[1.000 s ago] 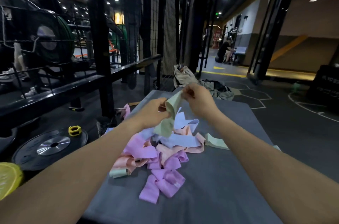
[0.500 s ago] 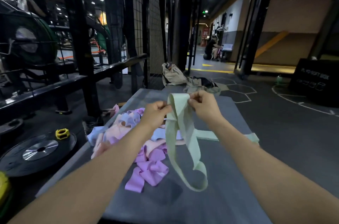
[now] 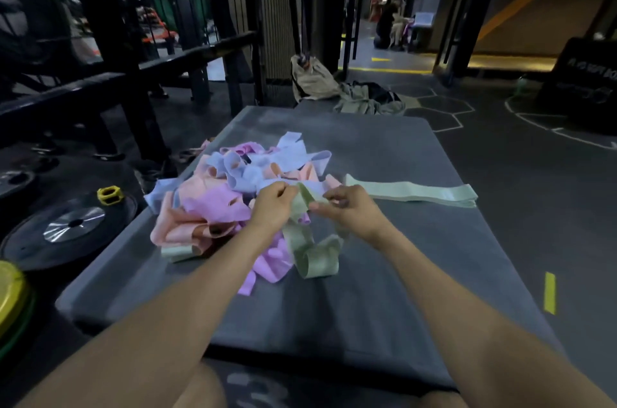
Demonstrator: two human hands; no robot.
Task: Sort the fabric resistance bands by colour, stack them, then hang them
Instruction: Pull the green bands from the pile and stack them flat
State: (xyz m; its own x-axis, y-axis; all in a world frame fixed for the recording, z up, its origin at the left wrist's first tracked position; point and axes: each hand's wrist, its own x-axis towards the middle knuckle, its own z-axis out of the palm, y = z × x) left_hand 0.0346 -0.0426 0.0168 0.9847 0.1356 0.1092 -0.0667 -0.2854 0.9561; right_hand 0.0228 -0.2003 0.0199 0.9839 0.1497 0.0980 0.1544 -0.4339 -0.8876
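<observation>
On the floor at far left lies a weight plate (image 3: 68, 227) with a yellow collar (image 3: 109, 195) on it, and on the grey mat (image 3: 334, 307) beside it sits the mixed pile (image 3: 233, 194) of pink, purple and blue bands. My left hand (image 3: 272, 207) pinches one end of a green band (image 3: 310, 250) — its slack curls onto the mat below — while my right hand (image 3: 350, 209) pinches the same band just beside it. Farther right, sorted green bands (image 3: 414, 194) lie flat in a stack.

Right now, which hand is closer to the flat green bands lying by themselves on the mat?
Right. The right hand is just beside the flat green stack's near end; the left hand sits farther away, by the mixed pile.
</observation>
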